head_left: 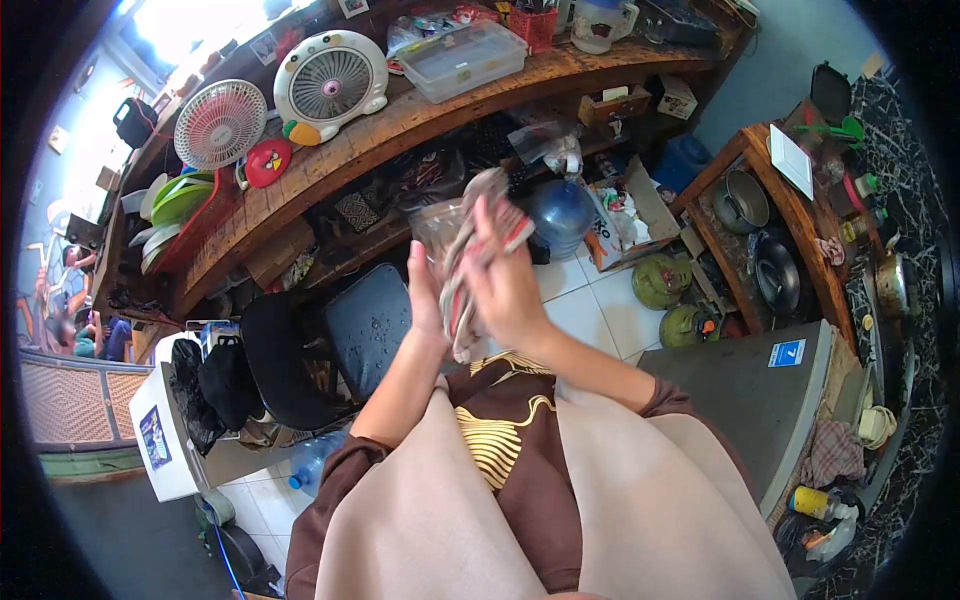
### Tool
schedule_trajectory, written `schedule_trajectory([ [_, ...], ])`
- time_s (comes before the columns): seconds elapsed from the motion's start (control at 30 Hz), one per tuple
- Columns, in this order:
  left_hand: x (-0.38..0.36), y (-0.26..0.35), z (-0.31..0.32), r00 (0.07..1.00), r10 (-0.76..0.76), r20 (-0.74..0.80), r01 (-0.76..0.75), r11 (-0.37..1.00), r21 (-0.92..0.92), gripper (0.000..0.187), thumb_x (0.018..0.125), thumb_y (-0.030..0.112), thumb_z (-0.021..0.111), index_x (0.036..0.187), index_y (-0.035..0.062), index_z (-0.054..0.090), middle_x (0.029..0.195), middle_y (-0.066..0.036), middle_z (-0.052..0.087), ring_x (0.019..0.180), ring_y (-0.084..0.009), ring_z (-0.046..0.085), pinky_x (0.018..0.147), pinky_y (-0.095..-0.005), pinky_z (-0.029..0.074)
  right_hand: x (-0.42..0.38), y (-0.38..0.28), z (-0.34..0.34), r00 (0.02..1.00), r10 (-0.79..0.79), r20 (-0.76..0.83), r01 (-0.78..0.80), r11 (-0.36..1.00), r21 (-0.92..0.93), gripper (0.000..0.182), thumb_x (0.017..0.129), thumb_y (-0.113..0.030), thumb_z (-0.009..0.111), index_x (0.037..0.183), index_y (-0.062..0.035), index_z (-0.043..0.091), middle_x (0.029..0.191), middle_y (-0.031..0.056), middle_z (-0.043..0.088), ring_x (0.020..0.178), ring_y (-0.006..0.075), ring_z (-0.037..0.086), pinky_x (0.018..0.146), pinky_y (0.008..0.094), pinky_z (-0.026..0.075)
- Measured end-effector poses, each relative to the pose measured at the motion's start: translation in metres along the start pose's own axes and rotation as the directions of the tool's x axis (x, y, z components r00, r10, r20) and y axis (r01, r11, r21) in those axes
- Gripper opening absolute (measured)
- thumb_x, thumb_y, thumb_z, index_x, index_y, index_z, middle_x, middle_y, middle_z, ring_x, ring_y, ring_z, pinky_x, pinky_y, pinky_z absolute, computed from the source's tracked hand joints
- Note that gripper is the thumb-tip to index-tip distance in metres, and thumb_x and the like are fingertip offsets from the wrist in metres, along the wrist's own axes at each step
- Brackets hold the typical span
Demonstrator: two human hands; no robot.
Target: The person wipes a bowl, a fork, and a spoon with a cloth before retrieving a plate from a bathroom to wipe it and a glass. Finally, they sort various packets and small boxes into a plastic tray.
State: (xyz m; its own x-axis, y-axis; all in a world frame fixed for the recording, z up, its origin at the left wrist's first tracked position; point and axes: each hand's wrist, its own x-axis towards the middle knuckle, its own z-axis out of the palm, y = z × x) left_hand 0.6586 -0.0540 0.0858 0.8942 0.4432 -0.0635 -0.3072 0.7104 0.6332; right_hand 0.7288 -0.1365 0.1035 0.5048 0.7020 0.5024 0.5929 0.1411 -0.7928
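Between my two raised hands is a crumpled cloth (462,285), greyish-beige with red stripes. My right hand (500,285) presses on the cloth from the right, its fingers pointing up and slightly blurred. On the other side, my left hand (427,295) is upright and holds a clear glass or container (436,225) whose outline is partly hidden by the cloth and my fingers. Both hands are in front of my chest, above the brown shirt with a gold pattern.
A curved wooden counter (420,108) holds two fans and a clear plastic box (463,62). Below are a chair (370,325), a blue water bottle (562,215) and green gas cylinders (662,281). A grey fridge (730,395) stands at right. Far left, a person (85,300) is partly visible.
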Motion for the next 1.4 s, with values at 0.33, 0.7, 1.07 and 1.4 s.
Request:
schedule_trajectory([
  [0.33,0.015,-0.007,-0.022,0.887,0.254,0.385,-0.018,0.854,-0.520,0.068,0.084,0.056,0.031,0.131,0.0062,0.029,0.132,-0.014,0.034,0.120,-0.0272,0.036,0.101,-0.0398,0.027,-0.022,-0.002,0.004,0.921,-0.268,0.283,0.366,0.846,-0.388,0.072,0.074,-0.030,0.056,0.133,-0.0066,0.024,0.134,0.0215,0.027,0.124,0.0376,0.025,0.102,0.0481,0.015],
  [0.7,-0.006,-0.023,-0.009,0.981,0.025,-0.194,-0.012,0.998,0.069,0.070,0.080,0.062,0.036,0.126,0.0096,0.034,0.113,-0.004,0.048,0.111,-0.0190,0.043,0.096,-0.0362,0.032,0.006,0.062,-0.021,0.781,0.586,0.213,-0.545,0.475,0.690,0.029,0.083,-0.026,0.050,0.098,-0.0012,0.054,0.078,0.0036,0.059,0.066,0.0150,0.057,0.062,0.0293,0.047],
  [1.07,0.012,-0.036,-0.107,0.992,-0.122,0.027,0.123,0.926,-0.357,0.068,0.081,0.057,0.039,0.127,0.0057,0.035,0.120,-0.014,0.046,0.110,-0.0262,0.045,0.094,-0.0421,0.035,-0.034,0.025,0.029,0.797,-0.532,0.284,0.599,0.636,-0.487,0.039,0.071,-0.021,0.058,0.107,-0.0073,0.056,0.125,0.0074,0.045,0.118,0.0255,0.039,0.098,0.0425,0.026],
  [1.4,-0.030,0.009,-0.040,0.958,-0.137,-0.250,0.130,0.991,-0.045,0.081,0.069,0.069,0.044,0.123,0.0083,0.036,0.109,-0.009,0.051,0.092,-0.0238,0.055,0.072,-0.0389,0.049,-0.002,0.045,0.044,0.988,0.103,0.117,-0.149,0.842,0.518,0.050,0.082,-0.029,0.049,0.123,-0.0008,0.043,0.126,0.0174,0.042,0.119,0.0272,0.038,0.100,0.0352,0.025],
])
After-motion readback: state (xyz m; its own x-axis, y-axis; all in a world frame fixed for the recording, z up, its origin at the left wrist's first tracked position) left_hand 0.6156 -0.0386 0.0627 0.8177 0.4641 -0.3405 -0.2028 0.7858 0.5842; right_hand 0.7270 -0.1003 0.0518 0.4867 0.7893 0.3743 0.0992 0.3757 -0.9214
